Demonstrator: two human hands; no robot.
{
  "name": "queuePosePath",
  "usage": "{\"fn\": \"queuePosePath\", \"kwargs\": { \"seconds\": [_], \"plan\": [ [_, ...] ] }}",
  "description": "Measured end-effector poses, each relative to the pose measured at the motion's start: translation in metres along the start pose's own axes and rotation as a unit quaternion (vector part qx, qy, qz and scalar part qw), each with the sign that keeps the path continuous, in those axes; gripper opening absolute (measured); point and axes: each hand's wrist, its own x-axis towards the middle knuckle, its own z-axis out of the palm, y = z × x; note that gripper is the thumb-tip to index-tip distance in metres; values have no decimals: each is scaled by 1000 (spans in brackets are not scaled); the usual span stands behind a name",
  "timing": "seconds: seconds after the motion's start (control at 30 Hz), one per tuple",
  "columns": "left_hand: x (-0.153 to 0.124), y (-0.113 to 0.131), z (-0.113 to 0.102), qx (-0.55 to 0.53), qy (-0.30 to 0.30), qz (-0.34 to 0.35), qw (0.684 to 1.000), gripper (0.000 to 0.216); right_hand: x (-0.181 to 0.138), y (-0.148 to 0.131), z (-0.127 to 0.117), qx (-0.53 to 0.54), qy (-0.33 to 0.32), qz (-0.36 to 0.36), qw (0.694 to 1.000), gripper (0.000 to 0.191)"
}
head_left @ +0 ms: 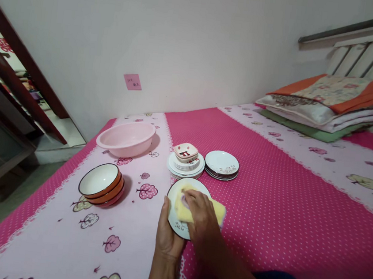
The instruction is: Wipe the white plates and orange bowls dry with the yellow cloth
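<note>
1. The right hand (pixel 203 212) has its fingers bent and gathered on a yellow cloth (pixel 219 211), gripping it against the plate's face; part of the cloth spreads out past the plate's right edge.
2. The left hand (pixel 167 239) grips the plate (pixel 173 218) from its left and lower side, thumb along the rim; its other fingers are mostly hidden underneath.
3. The plate is in front of the person, its face tilted up toward them. It is white with a dark rim and a dark pattern low on its face.
4. Just beyond it stands a stack of white plates (pixel 171 162), with small squarish dishes (pixel 186 150) on top.
5. Just right of that stack are more dark-rimmed plates (pixel 222 159), piled up, the top one patterned with flowers.
6. Well to the left, three bowls (pixel 100 181) sit nested, white inside and orange or red outside.
7. Behind the bowls rests a pink basin (pixel 126 140).
8. All this is on a pink-and-white sheet (pixel 257 164) printed with trees and dots.
9. Farther right lie piled cushions (pixel 330 101), near a white wall (pixel 216 45).
</note>
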Motion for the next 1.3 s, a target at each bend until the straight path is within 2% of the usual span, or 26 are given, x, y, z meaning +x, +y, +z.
{"fn": "queuePosePath", "kwargs": {
  "seconds": [0.13,0.23,0.33,0.43,0.5,0.6,0.7,0.77,0.83,0.93,1.0,1.07,1.13,1.17,1.3],
  "plan": [
    [-3,7,-3,-9,-1,-46,999,48,-1,-15,-2,93,-64,-37,993,62],
    [-3,18,-7,2,-12,-75,997,48,0,-16,-14,163,-139,-58,975,50],
    [0,27,-11,8,-26,-25,999,41,2,-9,-29,175,-205,-61,961,36],
    [0,33,-11,37,-17,28,999,41,5,1,-43,106,-227,-50,967,28],
    [-1,36,-9,54,14,44,997,42,7,8,-49,47,-197,-40,978,26],
    [-5,38,-3,56,50,47,996,38,10,22,-52,-31,-72,-34,996,35],
    [-8,40,2,41,66,45,996,31,11,37,-53,-106,73,-37,991,49],
    [-9,42,2,29,67,43,996,28,11,45,-55,-125,121,-25,985,46],
    [-9,43,2,15,61,38,997,29,12,48,-58,-95,132,21,986,41],
    [-8,45,1,0,56,44,997,30,16,46,-67,26,108,158,981,35],
    [-8,47,1,2,58,52,997,30,18,45,-73,141,93,265,949,37],
    [-9,48,2,8,58,57,997,30,18,47,-76,250,84,347,900,44],
    [-9,50,2,13,56,61,996,32,15,54,-74,317,67,386,864,47],
    [-9,50,3,14,55,63,996,33,12,60,-70,330,54,393,857,46],
    [-9,51,1,9,49,64,997,36,2,91,-43,314,12,398,862,40]
  ]
}}
